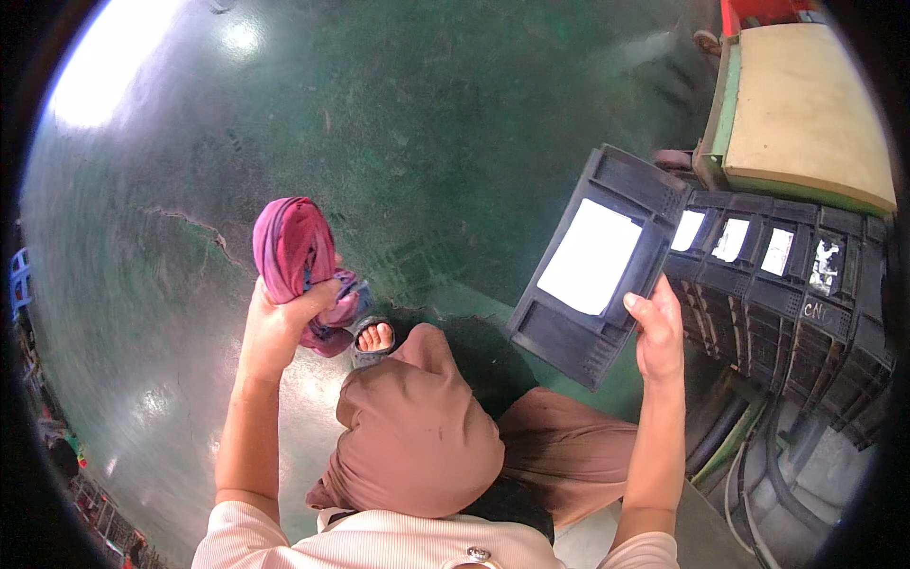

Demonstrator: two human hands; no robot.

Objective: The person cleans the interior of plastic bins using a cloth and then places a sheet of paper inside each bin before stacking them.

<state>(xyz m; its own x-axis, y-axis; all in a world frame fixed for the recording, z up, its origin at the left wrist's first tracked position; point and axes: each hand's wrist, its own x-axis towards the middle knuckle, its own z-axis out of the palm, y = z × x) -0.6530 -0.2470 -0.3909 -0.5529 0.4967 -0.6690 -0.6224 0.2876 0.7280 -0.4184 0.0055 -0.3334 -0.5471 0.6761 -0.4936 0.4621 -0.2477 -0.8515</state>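
Observation:
A bunched pink and purple cloth [296,248] is gripped in my left hand [289,318], out over the floor to the left. My right hand [656,327] holds a black plastic panel [559,327] by its right edge, thumb on top. The panel is tilted, with ribbed, recessed ends and a white paper sheet [590,256] on its middle. The fingers under the panel are hidden. Just right of it stands a row of similar black plastic pieces [777,284], some bearing white labels.
A wheeled cart with a cream top [806,114] stands at the far right. Cables [773,474] run down by a green frame at the lower right. My bent knees and a sandalled foot [373,339] are below, on the green floor [455,114]. A blue plastic item [21,280] sits at the left rim.

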